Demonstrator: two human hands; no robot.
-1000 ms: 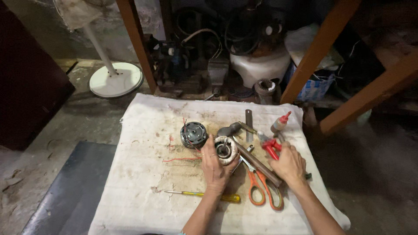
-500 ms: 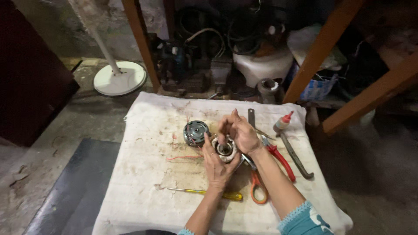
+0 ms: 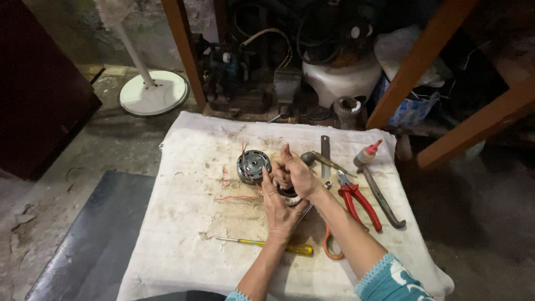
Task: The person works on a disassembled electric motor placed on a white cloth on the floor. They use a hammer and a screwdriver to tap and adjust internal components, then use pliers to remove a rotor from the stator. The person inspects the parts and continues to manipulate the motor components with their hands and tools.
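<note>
Cradling a small round motor part (image 3: 288,193) between both hands, we work over the middle of a stained white cloth (image 3: 184,239) spread on the floor. Our left hand (image 3: 280,209) cups the part from below, fingers curled up around its side, so it is steadied against the palm. Our right hand (image 3: 296,171) closes over the top of it, fingers bent tight; the part is mostly hidden between them, so we cannot tell exactly what the fingertips pinch.

Just to the left, almost touching our knuckles, a second round motor piece (image 3: 253,166) with red wire rests on the cloth, close enough to reach without shifting. Tools lie to the right within easy grasp: red-handled pliers (image 3: 356,198), a dark metal bar (image 3: 382,196), a small glue bottle (image 3: 368,153) and orange-handled scissors (image 3: 330,245) partly under our right forearm. A yellow screwdriver (image 3: 267,244) lies near our left wrist.

The left half of the cloth offers open room; the right side is crowded. Beyond the far edge stand wooden legs (image 3: 181,53) and clutter, hemming us in.
</note>
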